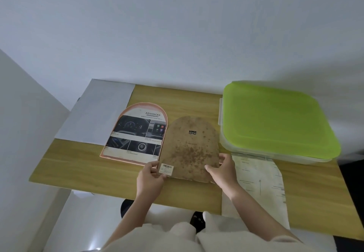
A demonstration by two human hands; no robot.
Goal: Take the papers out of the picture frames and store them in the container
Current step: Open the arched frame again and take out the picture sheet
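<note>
An arched pink picture frame (137, 114) lies face up on the wooden table, with a printed car-dashboard paper (136, 133) in it. To its right lies a second arched frame (191, 147) back side up: brown stained backing board, small metal hanger, barcode sticker at the lower left corner. My left hand (151, 175) pinches that lower left corner by the sticker. My right hand (222, 169) grips the lower right edge. The container (226, 143), clear with a closed green lid (275, 120), stands at the right.
A pale printed sheet (258, 181) lies in front of the container and hangs over the table's front edge. A grey-white sheet (98, 110) covers the table's back left corner. White walls stand behind and to the left. The bare wooden table (78, 163) shows at the front left.
</note>
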